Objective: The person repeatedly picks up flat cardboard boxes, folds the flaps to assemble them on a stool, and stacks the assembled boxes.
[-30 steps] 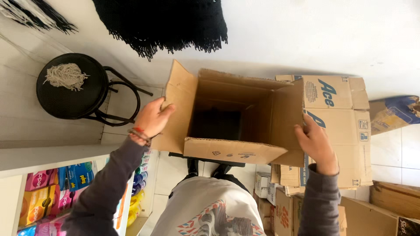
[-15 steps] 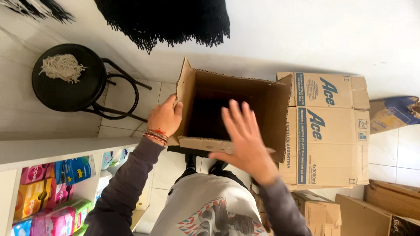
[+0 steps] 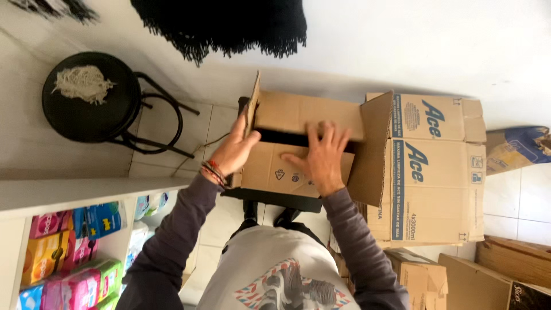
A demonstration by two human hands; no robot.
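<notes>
A brown cardboard box (image 3: 287,117) stands in front of me with its two long top flaps nearly folded shut, a dark gap left between them. My right hand (image 3: 321,158) lies flat with fingers spread on the near flap and across the gap. My left hand (image 3: 232,150) presses against the box's left side, next to a left end flap that stands upright. The right end flap (image 3: 370,149) also sticks up.
A larger printed cardboard box (image 3: 436,166) stands just right of the first. More cardboard boxes (image 3: 488,275) sit at the lower right. A black round stool (image 3: 92,97) with a string bundle stands at left. White shelves (image 3: 69,252) of colourful packets are at lower left. A black fringed cloth (image 3: 224,23) hangs above.
The box was wide open a second ago. My right hand left the right side, swept over the top and now presses the near flap down; both long flaps have folded inward.
</notes>
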